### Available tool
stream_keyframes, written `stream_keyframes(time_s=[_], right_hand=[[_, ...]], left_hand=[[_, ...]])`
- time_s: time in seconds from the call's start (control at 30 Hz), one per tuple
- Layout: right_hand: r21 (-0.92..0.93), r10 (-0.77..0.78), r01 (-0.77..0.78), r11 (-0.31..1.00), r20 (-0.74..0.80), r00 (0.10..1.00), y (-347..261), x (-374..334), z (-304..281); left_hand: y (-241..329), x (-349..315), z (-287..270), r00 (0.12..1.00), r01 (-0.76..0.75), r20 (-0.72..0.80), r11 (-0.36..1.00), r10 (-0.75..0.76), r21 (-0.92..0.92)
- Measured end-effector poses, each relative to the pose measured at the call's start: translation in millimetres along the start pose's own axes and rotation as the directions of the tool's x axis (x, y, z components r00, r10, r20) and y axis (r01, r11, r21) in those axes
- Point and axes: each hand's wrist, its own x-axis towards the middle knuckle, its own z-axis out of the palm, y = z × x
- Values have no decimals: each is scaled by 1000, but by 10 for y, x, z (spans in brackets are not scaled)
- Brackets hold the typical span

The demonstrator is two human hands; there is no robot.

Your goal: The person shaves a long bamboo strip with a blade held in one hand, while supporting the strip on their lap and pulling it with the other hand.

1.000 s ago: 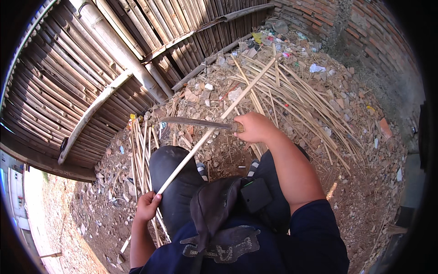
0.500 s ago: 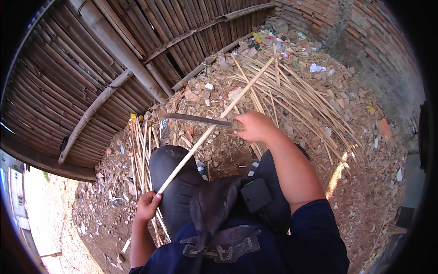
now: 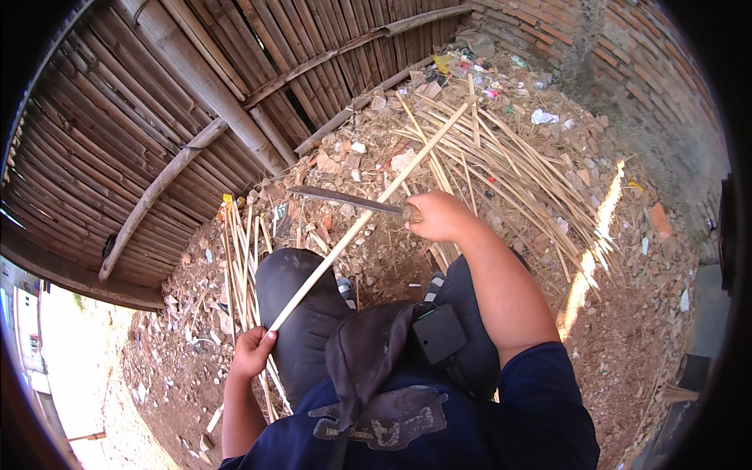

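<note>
Pinched in my left hand (image 3: 252, 352), beside my left knee, is the lower end of a long pale bamboo strip (image 3: 333, 259). The strip slants up and away to the right, across my left thigh. My right hand (image 3: 440, 217) is closed round the short handle of a long-bladed knife (image 3: 338, 197). Its dark blade points left and crosses the strip near the middle of its length; whether the edge presses into it, I cannot tell. The fingers' far sides are partly hidden.
Loose bamboo strips (image 3: 540, 176) lie in a pile at the far right, and several more (image 3: 242, 258) stand by my left knee. Rubble and litter cover the ground. A bamboo wall (image 3: 102, 157) rises at left, a brick wall (image 3: 642, 70) at right.
The knife's tip has tilted up slightly and the blade has shifted a little to the right. The strip's far end has dipped slightly. My left hand has hardly moved.
</note>
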Motion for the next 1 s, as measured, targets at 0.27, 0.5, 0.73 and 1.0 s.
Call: stream_keyframes(time_s=[0.27,0.5,0.73,1.0], right_hand=[[66,121,-113,991,-129,984,416,113,43],[20,99,-98,995,-51,994,153,11,12],[69,6,-5,998,-16,1000,357,66,3],[159,205,-181,971,-157,966,418,39,-87]], left_hand=[[43,12,44,1000,8,-23,1000,-9,-28],[66,10,12,999,48,5,998,-48,-35],[-22,6,25,999,29,-31,1000,-29,2],[65,12,27,1000,16,-4,1000,-16,0]])
